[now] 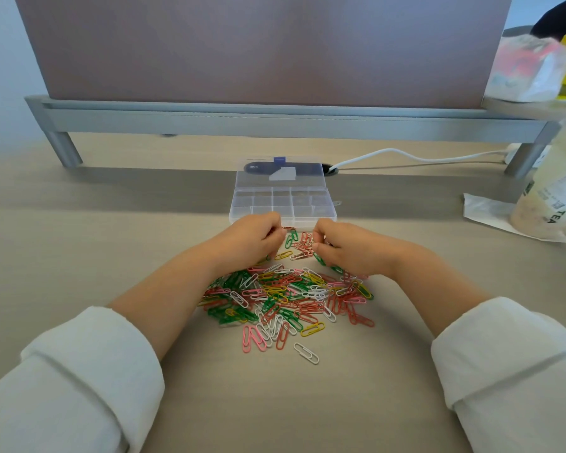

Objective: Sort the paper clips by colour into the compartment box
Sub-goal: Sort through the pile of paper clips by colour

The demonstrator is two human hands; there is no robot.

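A: Progress?
B: We log it as barely begun. The paper clips [288, 299] lie in one mixed pile on the worktop [79, 240], just short of the open compartment box [242, 210]. Its cells look nearly empty, contents unclear.
A: Hands?
B: The left hand [252, 240] pinches a red clip [289, 228] at the pile's far edge. The right hand [343, 253] is curled beside it; we cannot tell on what.
A: We note the clips: thin coated wire in red, pink, green, yellow and white, interlaced.

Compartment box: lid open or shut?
Open: the clear plastic compartment box has its lid lying back flat behind it, leaving the dividers exposed.
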